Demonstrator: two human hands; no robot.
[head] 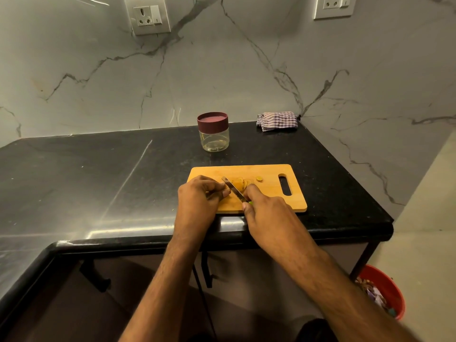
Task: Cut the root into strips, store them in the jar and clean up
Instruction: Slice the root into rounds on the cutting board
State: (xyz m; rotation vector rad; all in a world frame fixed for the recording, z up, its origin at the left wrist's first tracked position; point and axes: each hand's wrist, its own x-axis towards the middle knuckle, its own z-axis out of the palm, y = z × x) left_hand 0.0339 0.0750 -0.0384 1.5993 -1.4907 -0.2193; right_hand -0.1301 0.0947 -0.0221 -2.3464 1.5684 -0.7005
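**Root on the board, blade laid across it**

A black stone counter (98, 169) runs off the left edge, so its far end is cut off. Toward the back stands a clear jar (213, 132) with its maroon lid on, apart from the board; nothing can be made out inside the glass.

On the wooden cutting board (271, 193), the left hand (199, 196) sits with fingers curled down onto the root (238, 185), pinching its near end; most of that end is hidden under the fingertips. The knife (233, 188) lies slantwise over the root, its blade touching it. The right hand (265, 213) wraps the handle, of which only a sliver of green shows between thumb and finger.

A small yellow offcut (258, 179) lies on the board near the handle slot. A folded checked cloth (276, 121) rests in the back corner. At lower right a red bin (385, 292) is partly hidden by the forearm, its contents blurred.
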